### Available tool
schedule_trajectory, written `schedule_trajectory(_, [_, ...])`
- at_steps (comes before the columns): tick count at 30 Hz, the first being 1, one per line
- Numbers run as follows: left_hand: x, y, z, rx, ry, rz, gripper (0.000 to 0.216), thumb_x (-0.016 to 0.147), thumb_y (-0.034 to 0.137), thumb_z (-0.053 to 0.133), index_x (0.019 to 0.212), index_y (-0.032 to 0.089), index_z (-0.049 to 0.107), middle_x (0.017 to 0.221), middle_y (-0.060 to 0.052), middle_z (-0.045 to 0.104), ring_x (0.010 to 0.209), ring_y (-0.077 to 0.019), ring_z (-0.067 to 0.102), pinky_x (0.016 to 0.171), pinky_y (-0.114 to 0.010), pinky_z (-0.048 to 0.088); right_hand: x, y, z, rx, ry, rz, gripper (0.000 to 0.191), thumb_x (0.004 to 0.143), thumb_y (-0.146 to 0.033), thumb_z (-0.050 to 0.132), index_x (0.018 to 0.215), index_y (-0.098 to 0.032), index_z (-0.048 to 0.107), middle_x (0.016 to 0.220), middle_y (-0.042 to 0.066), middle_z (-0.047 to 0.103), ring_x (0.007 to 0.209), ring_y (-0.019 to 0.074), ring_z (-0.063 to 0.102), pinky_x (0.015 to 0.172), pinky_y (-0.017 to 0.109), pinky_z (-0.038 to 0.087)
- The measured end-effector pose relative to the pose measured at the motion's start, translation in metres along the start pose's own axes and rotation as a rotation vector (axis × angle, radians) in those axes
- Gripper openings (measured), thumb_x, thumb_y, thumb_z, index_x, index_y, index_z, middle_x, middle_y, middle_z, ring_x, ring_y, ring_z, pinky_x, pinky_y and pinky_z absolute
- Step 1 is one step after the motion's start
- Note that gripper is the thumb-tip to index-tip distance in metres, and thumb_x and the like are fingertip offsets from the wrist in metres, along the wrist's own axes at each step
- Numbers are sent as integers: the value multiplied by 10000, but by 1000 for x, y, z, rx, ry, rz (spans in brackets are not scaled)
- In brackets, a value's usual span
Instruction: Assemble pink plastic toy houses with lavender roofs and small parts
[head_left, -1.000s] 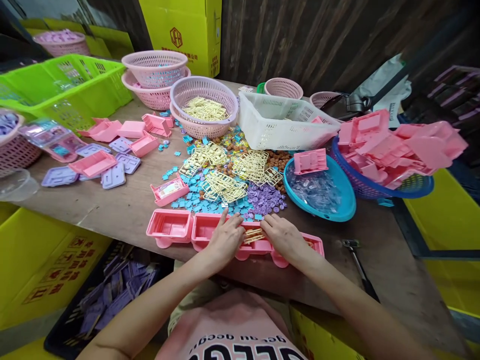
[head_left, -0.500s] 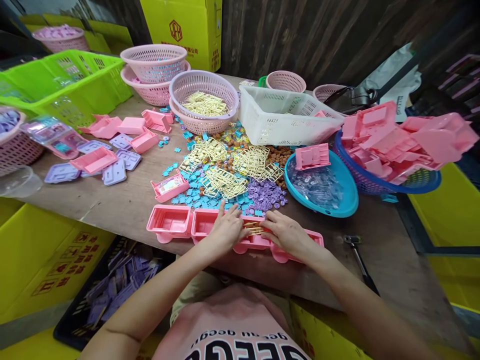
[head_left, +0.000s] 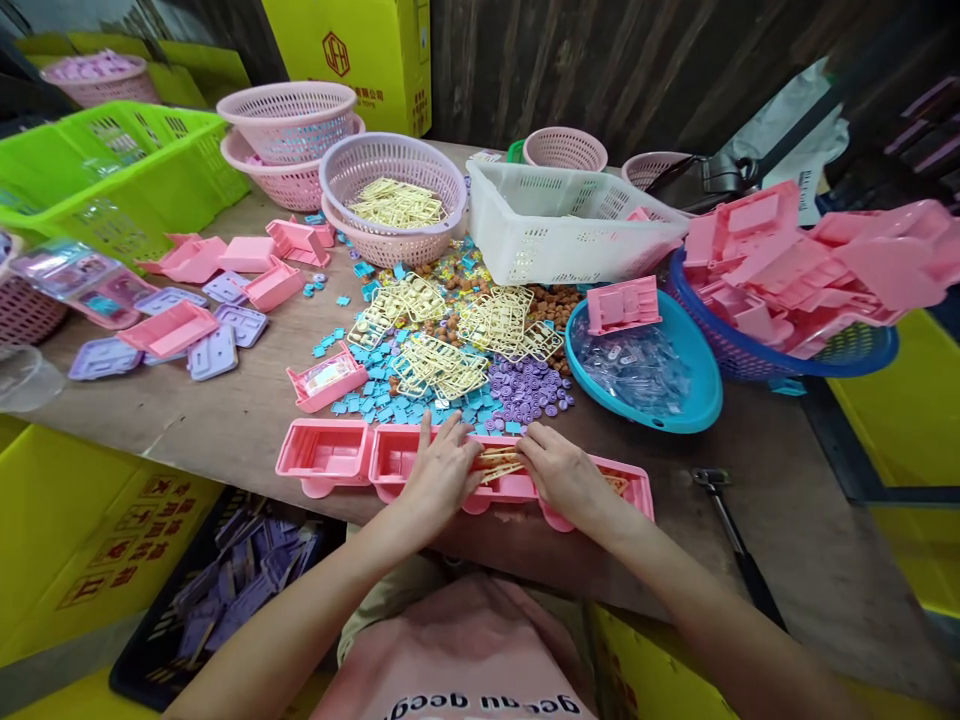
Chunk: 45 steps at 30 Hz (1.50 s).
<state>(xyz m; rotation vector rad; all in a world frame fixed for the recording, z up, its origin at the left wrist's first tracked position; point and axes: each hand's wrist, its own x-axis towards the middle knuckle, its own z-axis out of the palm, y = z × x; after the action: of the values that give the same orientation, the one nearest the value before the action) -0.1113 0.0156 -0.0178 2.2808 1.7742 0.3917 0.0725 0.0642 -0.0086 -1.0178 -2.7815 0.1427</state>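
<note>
Apparently the step in hand is fitting thin cream pieces [head_left: 499, 460] into the row of pink trays [head_left: 504, 488] along the table's near edge, the pieces lying between the two hands over the row's middle. The right hand [head_left: 564, 472] has its fingers bent around their right ends, while the left hand [head_left: 441, 475] lies over the trays with fingers spread toward the far rim, though whether it pinches the left ends I can't tell; the next move seems to call for lining up the ends before any pressure.
</note>
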Motion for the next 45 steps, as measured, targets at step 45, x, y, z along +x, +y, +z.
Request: schedule_trajectory(45, [21, -1, -7, 239, 150, 300, 156, 815, 163, 576, 694, 174, 674, 905, -46, 656, 1175, -279, 495, 1104, -607, 110, -11, 0, -4, 305, 308, -158, 203, 894, -76, 364, 896, -189, 533, 758, 52, 592, 672, 166, 519, 605, 267, 443])
